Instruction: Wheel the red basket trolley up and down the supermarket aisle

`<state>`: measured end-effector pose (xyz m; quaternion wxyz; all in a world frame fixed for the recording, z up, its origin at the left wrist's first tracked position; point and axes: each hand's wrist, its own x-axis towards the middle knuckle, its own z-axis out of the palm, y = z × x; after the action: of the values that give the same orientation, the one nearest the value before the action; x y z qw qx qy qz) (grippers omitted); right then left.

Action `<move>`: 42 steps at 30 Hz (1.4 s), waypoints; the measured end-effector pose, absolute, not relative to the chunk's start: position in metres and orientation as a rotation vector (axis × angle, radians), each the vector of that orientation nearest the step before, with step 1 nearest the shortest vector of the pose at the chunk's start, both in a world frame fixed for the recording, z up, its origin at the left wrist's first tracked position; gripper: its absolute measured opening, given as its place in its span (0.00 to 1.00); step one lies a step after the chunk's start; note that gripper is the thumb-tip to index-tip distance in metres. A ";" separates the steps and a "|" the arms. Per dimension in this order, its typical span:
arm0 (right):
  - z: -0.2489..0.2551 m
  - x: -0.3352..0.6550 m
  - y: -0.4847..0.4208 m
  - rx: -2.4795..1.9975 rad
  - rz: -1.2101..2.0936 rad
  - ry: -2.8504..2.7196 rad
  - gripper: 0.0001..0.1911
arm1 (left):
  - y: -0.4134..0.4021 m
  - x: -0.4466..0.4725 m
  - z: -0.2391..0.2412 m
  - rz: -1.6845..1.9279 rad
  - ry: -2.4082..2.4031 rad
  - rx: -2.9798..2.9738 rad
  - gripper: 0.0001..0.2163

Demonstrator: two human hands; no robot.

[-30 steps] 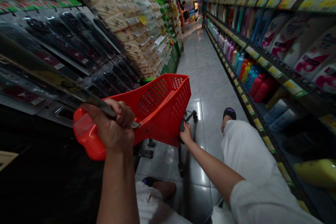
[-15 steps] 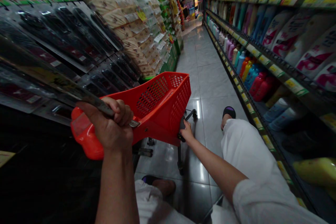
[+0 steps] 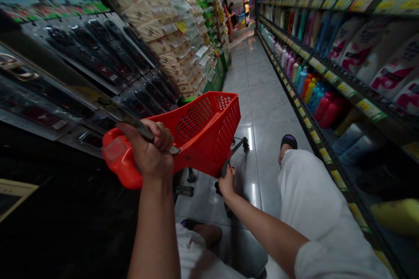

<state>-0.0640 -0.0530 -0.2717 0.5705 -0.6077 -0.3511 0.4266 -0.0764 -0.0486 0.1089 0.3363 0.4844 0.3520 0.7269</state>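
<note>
A small red plastic shopping cart [image 3: 204, 139] with a perforated basket stands tilted in view in front of me. My left hand [image 3: 152, 148] is wrapped round a long, flat, metallic-looking strip [image 3: 98, 98], which runs from the upper left through my fist. Its short end shows beyond my fingers, against the cart's red side. Below the basket's near right corner, my right hand [image 3: 228, 179] is closed round a dark handle-like piece [image 3: 225, 168]. Whether that piece belongs to the cart frame cannot be made out.
Shelves [image 3: 322, 67] of bottles line the right side. Hanging packaged goods [image 3: 98, 48] and stacked beige packs [image 3: 163, 30] fill the left. A tiled floor [image 3: 266, 91] runs down the aisle towards a person [image 3: 231, 11] far off. My slippered foot [image 3: 288, 143] is near the right shelf.
In the picture, my left hand, the strip and the cart's rear have shifted right and the cart slightly. My right hand sits a little lower and its grip has turned. The view has shifted slightly.
</note>
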 end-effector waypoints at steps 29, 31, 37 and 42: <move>-0.106 -0.022 -0.058 -0.796 0.494 -1.455 0.45 | -0.043 -0.082 0.104 1.895 0.828 1.253 0.29; -0.111 -0.017 -0.063 -0.800 0.426 -1.505 0.45 | -0.043 -0.083 0.104 1.891 0.826 1.255 0.30; -0.086 -0.010 -0.066 -0.746 0.289 -1.618 0.46 | -0.045 -0.083 0.102 1.906 0.815 1.239 0.29; -0.047 0.004 -0.037 -0.797 0.357 -1.787 0.42 | -0.045 -0.084 0.102 1.908 0.819 1.214 0.29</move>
<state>0.0040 -0.0373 -0.0471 0.5450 -0.3362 -0.7532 0.1504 -0.0839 -0.0453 0.1022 0.3601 0.4710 0.3175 0.7401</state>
